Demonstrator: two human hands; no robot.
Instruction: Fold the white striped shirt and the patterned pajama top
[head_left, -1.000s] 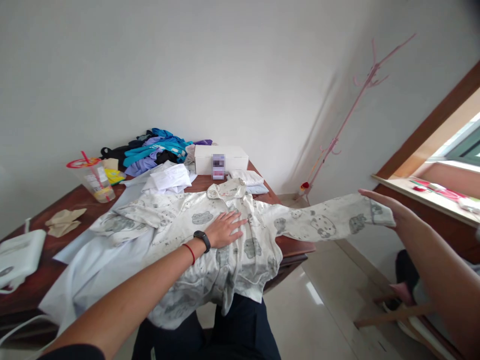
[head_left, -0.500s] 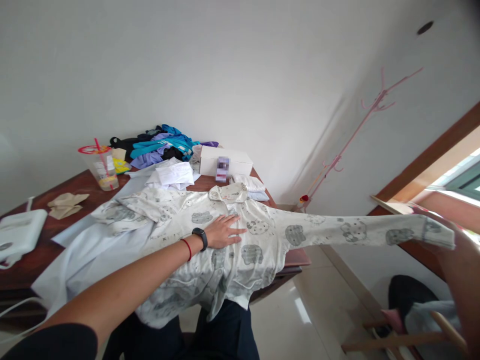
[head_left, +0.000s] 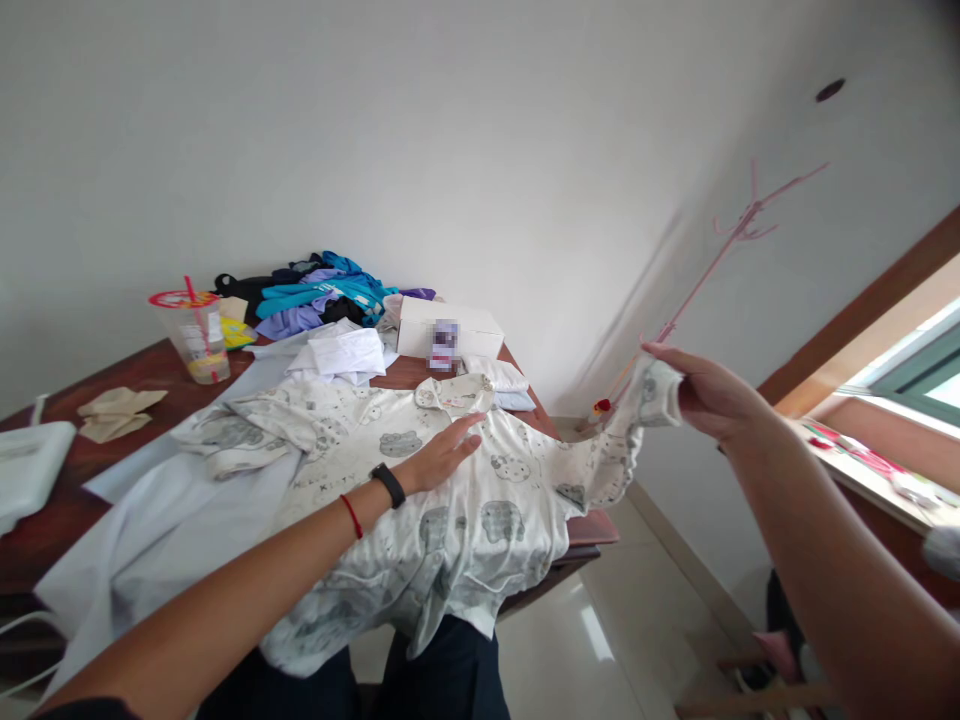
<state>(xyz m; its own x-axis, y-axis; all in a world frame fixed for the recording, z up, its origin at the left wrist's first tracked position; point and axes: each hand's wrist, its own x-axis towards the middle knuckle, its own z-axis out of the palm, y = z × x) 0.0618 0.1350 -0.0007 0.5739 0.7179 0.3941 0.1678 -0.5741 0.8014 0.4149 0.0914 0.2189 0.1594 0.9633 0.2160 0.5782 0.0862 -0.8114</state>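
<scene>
A pale printed pyjama shirt lies spread on the brown table, its hem hanging over the near edge. My left hand rests flat on the shirt's chest just below the collar, fingers stretched out. A black band and a red string sit on that wrist. My right hand is raised off the table's right end, pinched on the cuff of the shirt's right sleeve, which hangs slack in a curve.
A light blue garment lies under the shirt at left. Behind are folded white cloth, a heap of blue and purple clothes, a white box, a plastic cup with straw and a pink coat stand.
My right hand has swung the sleeve cuff up and in toward the shirt, from stretched far right to slack. My left hand has slid slightly up toward the collar.
</scene>
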